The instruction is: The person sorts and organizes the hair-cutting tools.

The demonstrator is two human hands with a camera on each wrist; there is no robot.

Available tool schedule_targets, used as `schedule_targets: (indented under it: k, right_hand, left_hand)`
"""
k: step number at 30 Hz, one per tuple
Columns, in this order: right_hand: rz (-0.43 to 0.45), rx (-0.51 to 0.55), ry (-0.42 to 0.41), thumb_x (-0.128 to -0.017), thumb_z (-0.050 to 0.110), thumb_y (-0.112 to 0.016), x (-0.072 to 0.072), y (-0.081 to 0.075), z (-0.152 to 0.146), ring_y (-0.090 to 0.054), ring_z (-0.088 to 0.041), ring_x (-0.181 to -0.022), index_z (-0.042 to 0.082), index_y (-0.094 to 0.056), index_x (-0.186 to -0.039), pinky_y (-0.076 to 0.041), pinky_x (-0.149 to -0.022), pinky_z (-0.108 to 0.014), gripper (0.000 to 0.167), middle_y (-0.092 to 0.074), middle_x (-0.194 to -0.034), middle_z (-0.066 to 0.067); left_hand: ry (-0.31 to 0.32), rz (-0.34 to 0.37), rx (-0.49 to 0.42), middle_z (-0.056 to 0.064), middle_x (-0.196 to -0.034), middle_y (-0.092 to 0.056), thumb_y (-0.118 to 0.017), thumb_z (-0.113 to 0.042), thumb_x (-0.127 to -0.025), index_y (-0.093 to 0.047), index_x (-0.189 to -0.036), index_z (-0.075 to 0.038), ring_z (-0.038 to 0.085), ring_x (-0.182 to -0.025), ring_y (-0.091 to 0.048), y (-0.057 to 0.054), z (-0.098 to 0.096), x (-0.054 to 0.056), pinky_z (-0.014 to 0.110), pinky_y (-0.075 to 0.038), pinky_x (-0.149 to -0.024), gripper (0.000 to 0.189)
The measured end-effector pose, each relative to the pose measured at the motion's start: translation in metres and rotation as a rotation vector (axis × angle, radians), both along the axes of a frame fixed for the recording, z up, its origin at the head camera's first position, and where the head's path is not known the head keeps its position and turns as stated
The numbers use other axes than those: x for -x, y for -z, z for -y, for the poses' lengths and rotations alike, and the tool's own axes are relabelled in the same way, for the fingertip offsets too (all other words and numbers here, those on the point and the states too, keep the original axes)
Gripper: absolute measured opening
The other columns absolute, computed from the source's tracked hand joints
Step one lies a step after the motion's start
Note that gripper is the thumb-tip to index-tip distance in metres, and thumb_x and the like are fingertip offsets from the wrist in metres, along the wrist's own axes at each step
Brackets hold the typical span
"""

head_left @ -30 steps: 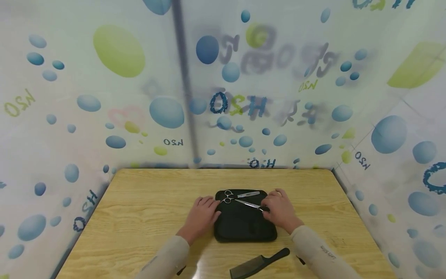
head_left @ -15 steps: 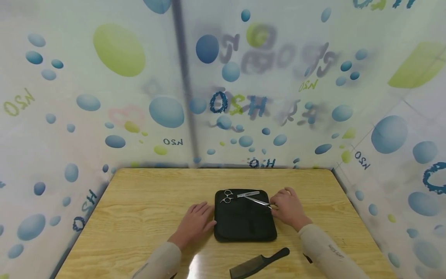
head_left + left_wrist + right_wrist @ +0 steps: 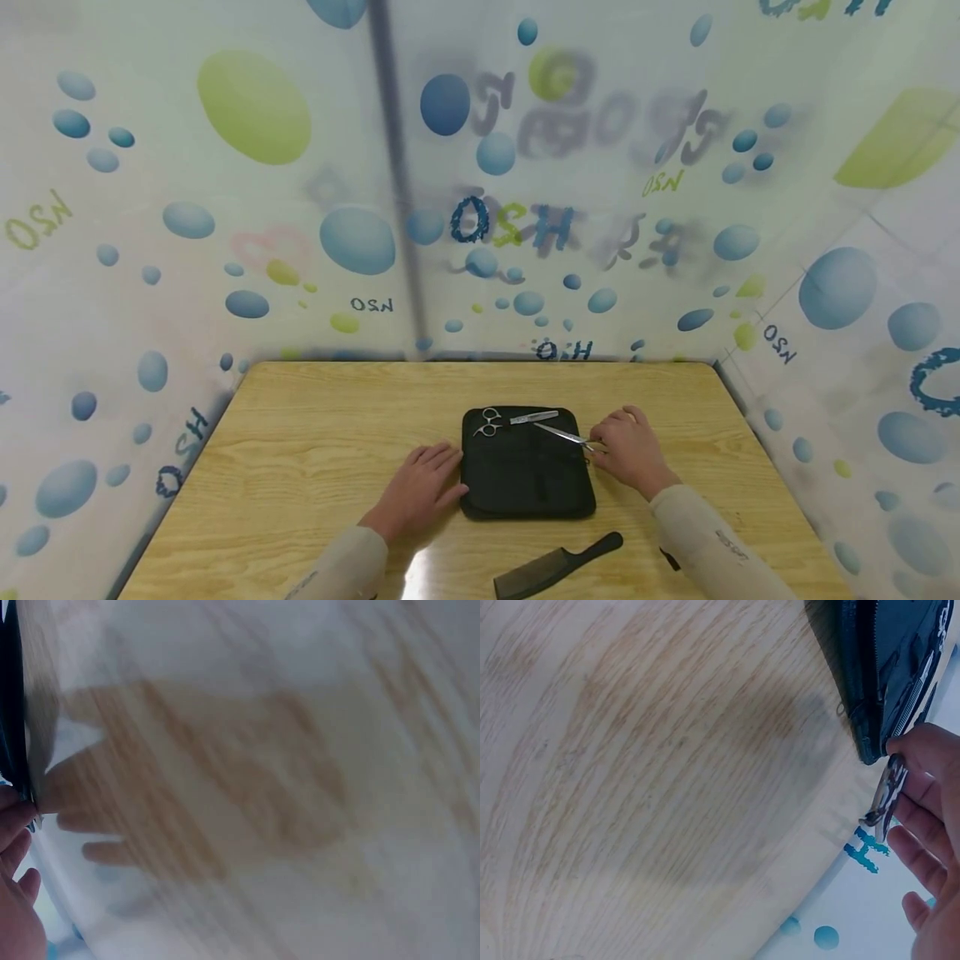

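A black zippered case (image 3: pixel 525 485) lies flat on the table. Thinning shears (image 3: pixel 532 417), with silver finger rings at the left, lie across its far part. My right hand (image 3: pixel 632 450), just beyond the case's right edge, pinches a pair of scissors (image 3: pixel 562 434) by the handles; their blades point left over the case. The right wrist view shows the silver handles (image 3: pixel 889 791) between thumb and fingers. On the other side, my left hand (image 3: pixel 420 486) rests at the case's left edge with its fingers extended and thumb apart; only its fingertips (image 3: pixel 19 825) show in the left wrist view.
A dark comb (image 3: pixel 557 568) lies near the front of the wooden table (image 3: pixel 315 442), nearer me than the case. Patterned fabric walls (image 3: pixel 300 192) with bubble shapes rise behind the table and at both sides.
My right hand has moved right, drawing the scissors along so their handles are past the case's edge. The left hand has shifted left, from on top of the case to its edge.
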State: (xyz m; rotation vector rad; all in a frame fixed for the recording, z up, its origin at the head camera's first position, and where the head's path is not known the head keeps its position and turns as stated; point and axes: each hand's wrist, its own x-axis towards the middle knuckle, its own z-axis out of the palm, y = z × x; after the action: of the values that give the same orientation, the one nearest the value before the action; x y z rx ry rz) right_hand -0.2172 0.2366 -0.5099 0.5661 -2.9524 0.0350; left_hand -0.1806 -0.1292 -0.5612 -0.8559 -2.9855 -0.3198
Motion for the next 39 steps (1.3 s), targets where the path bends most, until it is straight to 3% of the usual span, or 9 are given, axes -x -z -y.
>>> schedule_targets:
  k: [12, 16, 26, 39]
  right_hand:
    - [-0.001, 0.002, 0.026, -0.076, 0.025, -0.081, -0.002, -0.001, -0.009, -0.063, -0.023, -0.1, 0.018, -0.075, -0.085, -0.036, -0.106, -0.053, 0.013, -0.074, -0.089, 0.004]
    - [0.011, 0.003, 0.031, -0.076, 0.024, -0.081, 0.0, 0.0, -0.012, -0.063, -0.024, -0.1, 0.018, -0.075, -0.085, -0.036, -0.106, -0.054, 0.012, -0.074, -0.088, 0.004]
    - [0.024, -0.003, 0.019, -0.076, 0.025, -0.081, -0.001, 0.001, -0.014, -0.062, -0.024, -0.1, 0.019, -0.076, -0.086, -0.035, -0.106, -0.054, 0.012, -0.074, -0.088, 0.005]
    - [0.019, -0.031, 0.006, -0.076, 0.024, -0.081, -0.001, 0.004, -0.015, -0.061, -0.024, -0.102, 0.02, -0.077, -0.086, -0.034, -0.107, -0.053, 0.012, -0.074, -0.089, 0.005]
  left_hand:
    - [0.011, 0.051, -0.035, 0.006, -0.152, -0.044, -0.047, -0.075, -0.085, -0.041, -0.149, -0.011, 0.024, -0.142, -0.039, -0.002, 0.0, -0.008, 0.046, -0.027, -0.118, 0.09]
    - [0.018, 0.032, -0.013, 0.005, -0.153, -0.043, -0.048, -0.077, -0.082, -0.039, -0.15, -0.011, 0.023, -0.142, -0.039, 0.0, -0.001, -0.007, 0.045, -0.027, -0.118, 0.095]
    - [0.048, 0.018, 0.029, 0.004, -0.154, -0.043, -0.056, -0.075, -0.079, -0.041, -0.149, -0.011, 0.022, -0.142, -0.039, -0.003, -0.004, -0.002, 0.044, -0.031, -0.116, 0.096]
    - [0.06, -0.002, 0.05, 0.008, -0.139, -0.059, -0.072, -0.066, -0.072, -0.057, -0.135, -0.006, 0.026, -0.135, -0.047, -0.016, -0.012, 0.006, 0.046, -0.037, -0.109, 0.088]
